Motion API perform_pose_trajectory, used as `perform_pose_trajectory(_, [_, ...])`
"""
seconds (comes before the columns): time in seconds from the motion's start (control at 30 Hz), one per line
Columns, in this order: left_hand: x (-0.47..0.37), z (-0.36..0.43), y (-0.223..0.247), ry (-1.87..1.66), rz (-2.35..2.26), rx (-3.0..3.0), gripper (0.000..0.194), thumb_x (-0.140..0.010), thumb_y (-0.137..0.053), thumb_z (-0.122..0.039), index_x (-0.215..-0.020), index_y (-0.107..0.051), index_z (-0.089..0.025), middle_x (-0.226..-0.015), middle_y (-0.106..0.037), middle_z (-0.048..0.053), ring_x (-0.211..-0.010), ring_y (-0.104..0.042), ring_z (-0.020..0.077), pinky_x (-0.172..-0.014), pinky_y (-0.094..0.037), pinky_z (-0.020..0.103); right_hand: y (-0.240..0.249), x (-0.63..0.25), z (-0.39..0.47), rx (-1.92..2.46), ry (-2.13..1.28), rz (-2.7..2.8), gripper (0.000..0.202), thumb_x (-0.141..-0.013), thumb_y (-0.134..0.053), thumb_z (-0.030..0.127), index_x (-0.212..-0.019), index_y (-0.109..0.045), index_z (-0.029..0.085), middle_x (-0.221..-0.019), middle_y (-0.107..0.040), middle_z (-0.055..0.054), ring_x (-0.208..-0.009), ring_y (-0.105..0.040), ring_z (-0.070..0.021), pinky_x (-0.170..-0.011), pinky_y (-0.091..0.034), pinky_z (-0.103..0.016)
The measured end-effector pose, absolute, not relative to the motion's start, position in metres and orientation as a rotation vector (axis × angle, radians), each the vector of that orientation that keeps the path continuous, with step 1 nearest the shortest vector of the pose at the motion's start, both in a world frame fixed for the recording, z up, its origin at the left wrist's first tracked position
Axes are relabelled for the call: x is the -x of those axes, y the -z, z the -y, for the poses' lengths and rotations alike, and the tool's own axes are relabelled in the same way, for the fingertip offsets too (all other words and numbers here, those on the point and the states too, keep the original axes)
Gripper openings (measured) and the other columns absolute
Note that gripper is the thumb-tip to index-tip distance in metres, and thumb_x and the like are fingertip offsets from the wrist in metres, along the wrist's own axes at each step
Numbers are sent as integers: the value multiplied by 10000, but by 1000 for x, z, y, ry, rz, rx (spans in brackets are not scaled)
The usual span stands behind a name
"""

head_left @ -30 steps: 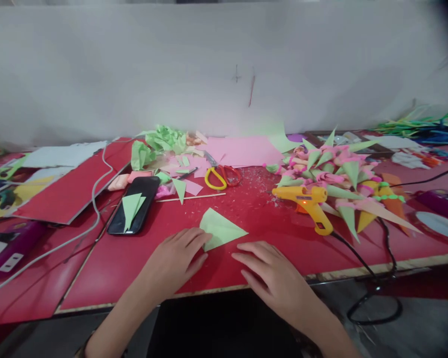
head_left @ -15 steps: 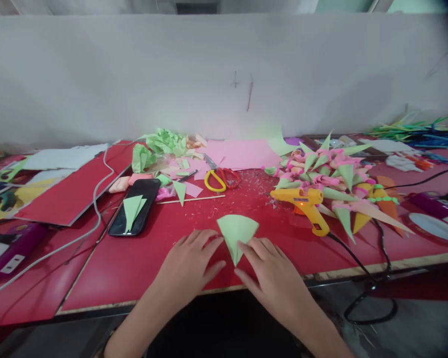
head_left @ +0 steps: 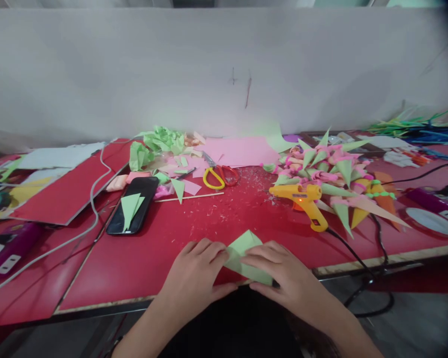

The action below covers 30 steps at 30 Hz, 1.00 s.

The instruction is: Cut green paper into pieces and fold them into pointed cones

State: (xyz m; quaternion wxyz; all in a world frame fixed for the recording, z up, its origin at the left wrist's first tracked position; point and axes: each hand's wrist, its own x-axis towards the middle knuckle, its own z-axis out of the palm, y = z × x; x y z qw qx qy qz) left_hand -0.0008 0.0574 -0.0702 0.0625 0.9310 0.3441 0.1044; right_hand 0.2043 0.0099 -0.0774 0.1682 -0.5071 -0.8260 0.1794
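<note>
A piece of light green paper (head_left: 246, 246) lies at the near edge of the red table, between my two hands, one corner pointing away from me. My left hand (head_left: 199, 268) has its bent fingertips on the paper's left side, with the thumb stretched along the table edge. On the right side, my right hand (head_left: 280, 271) has its fingers over the paper and its thumb beneath, gripping it. Beyond them lie scissors (head_left: 213, 179) with one yellow and one red handle, and a thin stick (head_left: 190, 197).
A yellow glue gun (head_left: 304, 199) with a black cord rests at the right, beside a heap of pink and green paper cones (head_left: 328, 169). On the left, green pieces lie on a black phone (head_left: 142, 189). A white cable (head_left: 97, 214) crosses the table.
The green paper has turned from an upright fan shape to a wider shape slanting down to the right. Both hands have moved nearer the table edge, the right one also rightward.
</note>
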Motion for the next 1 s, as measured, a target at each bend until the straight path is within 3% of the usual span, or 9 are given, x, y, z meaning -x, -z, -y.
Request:
perform_pose_trajectory(0.13, [-2, -56, 73, -299, -1015, -2790, 368, -678, -658, -419, -940, -579, -173, -980, -596, 57, -893, -539, 221, -748, -462, 362, 73, -201, -12, 1381, -594, 2270, 192, -842, -492, 234, -992, -613, 232, -947, -613, -35, -861, -531, -169, -774, -428, -312])
perform_pose_trajectory(0.3, [-3, -60, 77, -338, -1001, -2676, 248, -741, -612, -366, -906, -588, -183, -903, -583, 34, -824, -541, 176, -710, -470, 304, 78, -197, -16, 1376, -506, 2250, 221, -837, -500, 213, -1032, -602, 241, -928, -602, -30, -832, -527, -162, -741, -420, -301])
perform_pose_trajectory(0.53, [-4, -64, 82, -417, -1017, -2673, 127, -828, -508, -214, -894, -617, -203, -846, -593, 17, -775, -557, 135, -673, -463, 248, 85, -198, -24, 1389, -446, 2152, 181, -843, -488, 188, -900, -652, 235, -880, -608, -23, -794, -526, -152, -717, -421, -286])
perform_pose_trajectory(0.77, [1, -66, 84, -535, -1129, -2771, 209, -842, -481, -252, -693, -612, -184, -665, -605, 3, -623, -555, 139, -576, -398, 265, 84, -191, -35, 1519, -505, 1962, 158, -791, -568, 223, -637, -584, 190, -722, -562, 0, -706, -521, -135, -640, -415, -249])
perform_pose_trajectory(1.0, [-4, -67, 82, -503, -1273, -2840, 265, -855, -441, -252, -620, -527, -165, -586, -567, 4, -529, -517, 134, -509, -358, 255, 89, -188, -37, 1627, -397, 1936, 236, -802, -541, 259, -583, -491, 188, -626, -494, 9, -627, -484, -132, -568, -393, -234])
